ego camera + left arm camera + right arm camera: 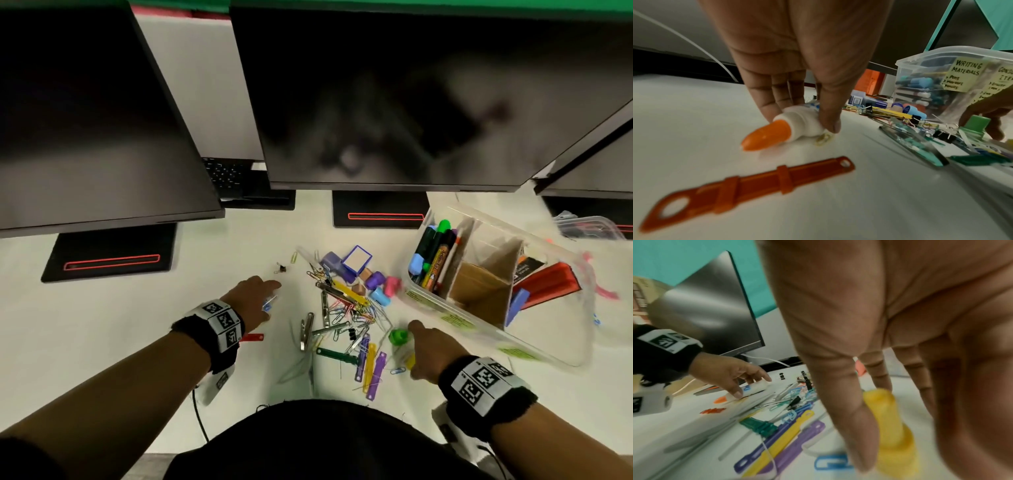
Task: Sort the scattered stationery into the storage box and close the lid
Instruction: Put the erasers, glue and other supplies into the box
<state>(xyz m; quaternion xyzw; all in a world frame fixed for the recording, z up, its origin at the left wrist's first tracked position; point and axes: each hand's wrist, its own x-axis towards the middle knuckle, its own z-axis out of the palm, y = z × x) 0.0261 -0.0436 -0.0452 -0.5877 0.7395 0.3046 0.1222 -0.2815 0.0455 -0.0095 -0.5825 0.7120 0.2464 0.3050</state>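
My left hand (pixel 265 301) pinches a white glue bottle with an orange tip (pixel 797 123) lying on the white desk, thumb on one side and fingers on the other. Just right of it lies a pile of paper clips, fastener strips and erasers (pixel 342 308). My right hand (pixel 416 349) is at the pile's near right, and its thumb and fingers hold a blurred yellow plastic piece (pixel 892 426). A green-capped item (pixel 397 337) stands by its index finger. The clear storage box (pixel 445 310), split by cardboard dividers, stands open to the right and holds markers in its left section.
A red fastener strip (pixel 748 183) lies under my left wrist. A lone binder clip (pixel 281 268) sits beyond my left hand. Three dark monitors on black stands (pixel 109 257) overhang the back of the desk. A clear plastic lid or container (pixel 589 228) lies at the far right.
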